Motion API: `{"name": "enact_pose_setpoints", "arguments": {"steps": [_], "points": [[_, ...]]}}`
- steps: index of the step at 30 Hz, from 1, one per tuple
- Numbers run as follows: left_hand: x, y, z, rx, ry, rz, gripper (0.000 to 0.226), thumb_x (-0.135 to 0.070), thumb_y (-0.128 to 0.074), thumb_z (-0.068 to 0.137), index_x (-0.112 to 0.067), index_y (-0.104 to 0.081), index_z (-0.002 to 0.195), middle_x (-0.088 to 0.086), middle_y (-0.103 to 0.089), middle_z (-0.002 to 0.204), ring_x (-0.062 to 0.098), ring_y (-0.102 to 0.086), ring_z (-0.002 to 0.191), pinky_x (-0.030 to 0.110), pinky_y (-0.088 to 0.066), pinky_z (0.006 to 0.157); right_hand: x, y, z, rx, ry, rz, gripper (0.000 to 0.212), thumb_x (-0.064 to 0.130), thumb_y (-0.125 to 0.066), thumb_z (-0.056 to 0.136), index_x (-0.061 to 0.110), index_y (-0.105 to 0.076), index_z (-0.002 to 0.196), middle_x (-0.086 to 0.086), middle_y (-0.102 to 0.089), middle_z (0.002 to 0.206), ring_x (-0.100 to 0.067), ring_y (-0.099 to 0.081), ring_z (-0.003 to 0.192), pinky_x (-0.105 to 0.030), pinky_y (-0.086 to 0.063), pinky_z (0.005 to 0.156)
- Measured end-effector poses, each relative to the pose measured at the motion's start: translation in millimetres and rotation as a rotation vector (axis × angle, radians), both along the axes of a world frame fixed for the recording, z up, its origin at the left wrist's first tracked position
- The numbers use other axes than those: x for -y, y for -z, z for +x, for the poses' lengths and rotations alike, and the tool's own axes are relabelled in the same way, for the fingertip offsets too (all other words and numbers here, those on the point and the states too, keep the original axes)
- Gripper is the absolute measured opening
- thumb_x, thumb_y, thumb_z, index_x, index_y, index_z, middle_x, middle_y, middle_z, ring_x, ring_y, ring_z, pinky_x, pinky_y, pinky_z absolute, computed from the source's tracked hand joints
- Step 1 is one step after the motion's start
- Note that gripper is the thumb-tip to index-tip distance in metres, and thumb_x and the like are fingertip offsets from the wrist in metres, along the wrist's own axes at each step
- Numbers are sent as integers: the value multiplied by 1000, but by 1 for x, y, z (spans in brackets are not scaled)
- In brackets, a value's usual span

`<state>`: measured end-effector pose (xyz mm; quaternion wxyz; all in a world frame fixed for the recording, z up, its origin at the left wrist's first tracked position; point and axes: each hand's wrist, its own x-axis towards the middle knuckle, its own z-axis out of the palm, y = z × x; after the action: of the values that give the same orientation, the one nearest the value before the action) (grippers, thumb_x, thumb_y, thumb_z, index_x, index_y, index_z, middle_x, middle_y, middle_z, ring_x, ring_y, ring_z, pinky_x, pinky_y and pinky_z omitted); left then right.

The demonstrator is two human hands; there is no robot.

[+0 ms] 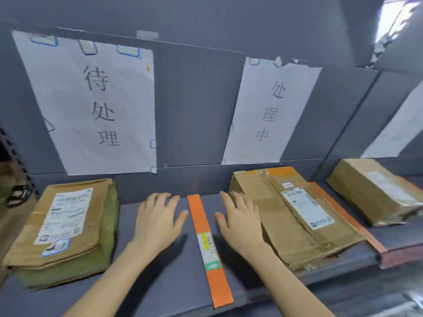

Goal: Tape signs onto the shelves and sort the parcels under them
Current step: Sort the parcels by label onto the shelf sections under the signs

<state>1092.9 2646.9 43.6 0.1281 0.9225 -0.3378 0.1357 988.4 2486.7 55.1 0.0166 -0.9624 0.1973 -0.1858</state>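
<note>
Two white paper signs with handwritten characters are taped to the grey back wall: a large one (96, 104) at the left and a narrower one (271, 110) at the middle right. A third sign (398, 131) shows partly at the far right. A brown parcel (66, 223) lies on the shelf (164, 282) under the left sign, a flat taped parcel (293, 216) under the middle sign, a third parcel (375, 191) under the right one. My left hand (158, 220) and my right hand (238, 220) rest flat and open on the shelf, either side of an orange strip (206, 243). Neither holds anything.
A second orange strip (350, 218) runs along the right edge of the middle parcel. The shelf's reddish front edge (402, 255) shows at the right. Dark sandals (18, 194) lie on the floor at the far left, beside the perforated shelf post (13, 152).
</note>
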Motion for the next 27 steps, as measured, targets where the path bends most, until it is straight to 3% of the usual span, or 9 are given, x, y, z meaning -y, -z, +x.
{"name": "enact_pose_setpoints", "arguments": {"steps": [5,13,20,23,27], "points": [[82,-13,-34,-1,212,-20,51,-45,-39,76,-9,-73,89,11,-69,89,34,-66,84,41,-54,62,58,-11,-58,-15,222,-24,45,41,-38,74,15,-69,94,-8,-66,82,-31,-65,71,-40,-52,55],[204,-22,-118,-18,419,63,52,-46,-36,80,-13,-72,96,10,-69,97,33,-65,90,41,-54,63,149,-3,-159,-94,398,53,43,40,-39,77,16,-69,97,-7,-69,88,-30,-66,74,-41,-53,56],[318,-30,-201,-92,553,7,69,-53,-21,82,-16,-61,122,10,-56,129,32,-47,122,44,-42,94,245,2,-251,-88,528,64,46,43,-38,78,17,-70,97,-6,-69,87,-30,-67,78,-40,-53,53],[367,-31,-236,-81,625,-13,66,-54,-27,82,-13,-64,119,13,-59,124,34,-51,118,47,-45,88,285,3,-294,-80,573,139,54,44,-33,81,13,-67,109,-10,-68,96,-35,-65,88,-47,-53,65],[423,-34,-282,-105,695,38,78,-60,-12,80,-20,-47,137,7,-41,143,26,-31,134,41,-32,103,325,3,-354,-18,653,147,77,52,-12,79,13,-53,131,-12,-59,120,-37,-51,116,-51,-43,90]]}}
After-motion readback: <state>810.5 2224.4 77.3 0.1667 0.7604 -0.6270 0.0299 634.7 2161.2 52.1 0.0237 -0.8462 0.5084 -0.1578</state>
